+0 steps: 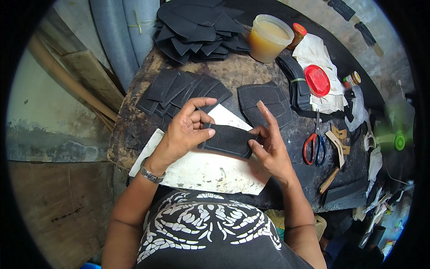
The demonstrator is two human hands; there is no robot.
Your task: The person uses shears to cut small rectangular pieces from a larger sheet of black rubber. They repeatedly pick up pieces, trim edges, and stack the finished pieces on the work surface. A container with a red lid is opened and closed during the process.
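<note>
Holding a black textured fabric piece (228, 140) just above the white board (210, 172), the left hand (186, 132) pinches its left end with closed fingers while the right hand (271, 150) grips the right end, index finger raised. More black pieces (179, 89) fan across the counter (130, 130) behind; red-handled scissors (314, 145) lie to the right.

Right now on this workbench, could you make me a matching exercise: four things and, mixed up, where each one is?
Things:
1. black fabric piece
2. scissors
3. round red lid
4. tub of yellowish liquid

Places:
a. on white cloth, far right
b. between both hands
c. far edge, beside the black stack
d. flat, right of the right hand

Pairs: 1-b, 2-d, 3-a, 4-c
</note>
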